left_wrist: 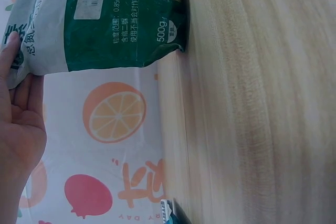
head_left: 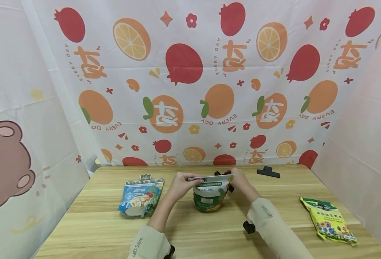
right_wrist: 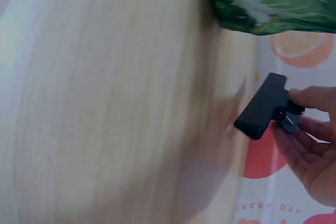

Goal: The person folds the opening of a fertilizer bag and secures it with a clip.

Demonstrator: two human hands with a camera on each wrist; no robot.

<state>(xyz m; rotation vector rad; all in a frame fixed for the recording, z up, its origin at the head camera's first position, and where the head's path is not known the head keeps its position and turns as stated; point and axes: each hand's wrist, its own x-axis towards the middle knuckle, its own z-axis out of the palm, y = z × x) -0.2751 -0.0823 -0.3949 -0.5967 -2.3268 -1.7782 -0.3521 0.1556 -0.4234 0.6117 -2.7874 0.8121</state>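
Observation:
A green and white packet (head_left: pixel 208 196) stands upright at the middle of the table, its printed back showing 500g in the left wrist view. My left hand (head_left: pixel 181 187) pinches its upper left edge, thumb on the near face and fingers behind (left_wrist: pixel 23 114). In my right hand (right_wrist: pixel 312 140) is a black bag clip (right_wrist: pixel 266 107), pinched by its handles between thumb and fingers. The clip is beside the packet, apart from it in the right wrist view. In the head view the right hand is partly hidden behind the packet's upper right corner.
A blue packet (head_left: pixel 140 199) with a clip-like strip along its top lies on the left of the wooden table (head_left: pixel 90 219). Another black clip (head_left: pixel 268 172) lies at the back right. A yellow and green packet (head_left: pixel 331 221) lies near the right edge. A fruit-print curtain (head_left: pixel 184 108) hangs behind.

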